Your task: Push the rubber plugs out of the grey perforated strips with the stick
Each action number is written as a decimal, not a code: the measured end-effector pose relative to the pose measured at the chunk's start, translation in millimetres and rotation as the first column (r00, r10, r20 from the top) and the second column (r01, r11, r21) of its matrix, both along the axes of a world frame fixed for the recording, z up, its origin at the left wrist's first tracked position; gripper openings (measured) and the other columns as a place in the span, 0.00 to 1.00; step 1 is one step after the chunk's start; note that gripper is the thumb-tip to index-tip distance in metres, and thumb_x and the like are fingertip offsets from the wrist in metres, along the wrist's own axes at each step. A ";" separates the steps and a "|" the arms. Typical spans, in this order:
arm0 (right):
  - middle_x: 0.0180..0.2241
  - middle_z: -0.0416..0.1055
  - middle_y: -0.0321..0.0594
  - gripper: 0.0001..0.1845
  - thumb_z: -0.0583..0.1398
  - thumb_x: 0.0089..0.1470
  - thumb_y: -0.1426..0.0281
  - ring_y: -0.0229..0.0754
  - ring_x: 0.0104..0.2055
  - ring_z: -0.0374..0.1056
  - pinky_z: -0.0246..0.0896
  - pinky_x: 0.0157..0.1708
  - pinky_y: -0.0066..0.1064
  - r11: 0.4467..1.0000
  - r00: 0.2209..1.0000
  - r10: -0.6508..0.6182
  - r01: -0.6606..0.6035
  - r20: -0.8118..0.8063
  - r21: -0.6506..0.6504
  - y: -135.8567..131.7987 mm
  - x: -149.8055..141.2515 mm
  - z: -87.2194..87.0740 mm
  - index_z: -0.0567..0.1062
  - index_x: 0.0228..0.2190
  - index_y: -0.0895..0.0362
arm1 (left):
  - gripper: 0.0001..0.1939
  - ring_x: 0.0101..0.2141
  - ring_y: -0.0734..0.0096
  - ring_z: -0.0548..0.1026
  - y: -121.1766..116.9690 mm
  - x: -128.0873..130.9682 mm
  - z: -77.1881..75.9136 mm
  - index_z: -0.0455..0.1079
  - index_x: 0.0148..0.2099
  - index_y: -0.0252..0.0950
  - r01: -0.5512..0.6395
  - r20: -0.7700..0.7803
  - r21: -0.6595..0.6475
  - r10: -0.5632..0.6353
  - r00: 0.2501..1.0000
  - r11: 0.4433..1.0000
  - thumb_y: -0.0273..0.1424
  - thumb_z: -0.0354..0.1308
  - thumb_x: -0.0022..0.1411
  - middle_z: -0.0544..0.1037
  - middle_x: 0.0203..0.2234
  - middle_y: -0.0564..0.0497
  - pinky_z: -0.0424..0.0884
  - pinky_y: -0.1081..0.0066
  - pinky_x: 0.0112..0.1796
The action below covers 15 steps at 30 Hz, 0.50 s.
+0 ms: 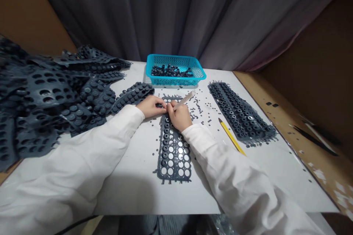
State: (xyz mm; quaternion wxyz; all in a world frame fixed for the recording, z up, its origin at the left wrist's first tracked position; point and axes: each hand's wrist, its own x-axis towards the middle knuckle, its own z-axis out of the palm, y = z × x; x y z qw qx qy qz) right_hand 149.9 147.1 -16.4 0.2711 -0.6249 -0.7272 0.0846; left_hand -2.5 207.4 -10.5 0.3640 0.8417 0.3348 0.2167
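We have the dark perforated sheet (175,147) lying flat mid-worktop (127,191), long axis running from near edge towards far edge, almost square to the near edge. Key relation: both hands meet over its far end, so most of its length stretches from the grip back towards us and the near edge. The right hand (179,115) is nearer, resting over the sheet; the left hand (151,105) comes in from the left, fingertips at the sheet's left long side, by the right fingertips. Right fingers are wrapped round a white stick (185,100), pinching it tilted, upper end up and right; its tip is hidden. Left thumb and fingers are bunched by a dark bit; we can't tell whether they pinch it. Rings fill most of the sheet's left row, while many other holes show white. Just beyond, a blue basket (176,81) with small dark parts (172,70) sits by the far edge. Tiny discs (198,107) are scattered right of the sheet. Then a yellow pencil (231,136), a second sheet (242,112) along the right edge, and a heap of sheets (49,91) over the far left corner.
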 end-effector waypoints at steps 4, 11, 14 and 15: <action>0.21 0.70 0.39 0.16 0.48 0.59 0.66 0.40 0.25 0.65 0.50 0.27 0.27 1.000 1.000 0.009 -0.009 0.011 -0.005 -0.3 -0.3 0.6 0.70 0.25 0.56 | 0.09 0.25 0.75 0.68 -1.6 1.2 0.6 0.71 0.26 0.31 0.023 -0.068 0.066 -0.019 0.998 0.998 0.32 0.55 0.49 0.72 0.19 0.54 0.61 0.76 0.28; 0.22 0.70 0.39 0.16 0.46 0.60 0.66 0.39 0.25 0.64 0.47 0.26 0.27 0.999 0.994 0.036 -0.035 0.105 -0.010 -0.8 -2.1 3.8 0.71 0.28 0.57 | 0.05 0.22 0.77 0.64 -3.7 3.4 4.2 0.69 0.24 0.30 0.112 -0.155 0.180 -0.085 0.984 0.977 0.27 0.54 0.47 0.67 0.18 0.55 0.57 0.77 0.25; 0.24 0.71 0.40 0.16 0.46 0.60 0.66 0.41 0.26 0.65 0.47 0.26 0.28 0.998 0.988 0.052 -0.049 0.146 -0.025 -1.2 -3.4 5.3 0.71 0.32 0.57 | 0.06 0.23 0.76 0.66 -3.2 3.6 3.7 0.71 0.27 0.30 0.130 -0.130 0.171 -0.109 0.986 0.977 0.25 0.53 0.46 0.70 0.20 0.53 0.59 0.77 0.27; 0.25 0.72 0.41 0.16 0.46 0.60 0.66 0.41 0.27 0.66 0.47 0.26 0.28 0.998 0.985 0.056 -0.051 0.163 -0.034 -1.3 -4.1 6.0 0.71 0.33 0.57 | 0.07 0.24 0.76 0.67 -2.8 3.4 3.0 0.72 0.27 0.29 0.129 -0.118 0.161 -0.111 0.987 0.978 0.25 0.53 0.46 0.72 0.21 0.53 0.60 0.77 0.27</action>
